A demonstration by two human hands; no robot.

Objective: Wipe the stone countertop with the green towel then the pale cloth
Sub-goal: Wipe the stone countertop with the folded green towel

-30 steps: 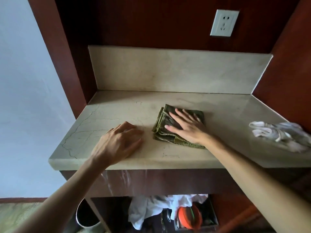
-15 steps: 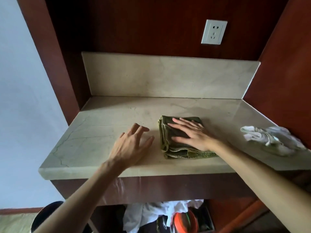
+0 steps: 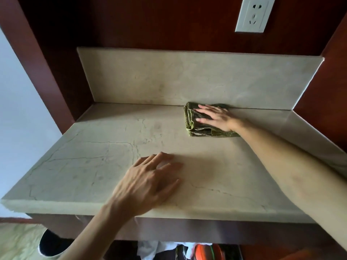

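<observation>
Bracing near the front edge of the cracked beige stone countertop (image 3: 90, 166), the left hand (image 3: 148, 182) lies palm down, fingers loosely spread and holding nothing. Right forearm reaches diagonally across from the right front corner toward the back. Right hand (image 3: 216, 119) presses flat on the folded dark green towel (image 3: 195, 126), fingers straight and slightly fanned, pointing left; no pinch or curl round the cloth. Towel sits at the back edge, right of centre, its far side touching the foot of the upright stone backsplash (image 3: 169, 77). Its long axis seems to run left-right, along the back edge, folded layers showing at its left end. Right hand is plainly the nearer; left is well apart. Open stone lies to the towel's left, so a leftward sweep looks likely. Pale cloth not in view. Dark red wood panels (image 3: 131, 21) enclose the niche; a white wall socket (image 3: 252, 15) sits above.
</observation>
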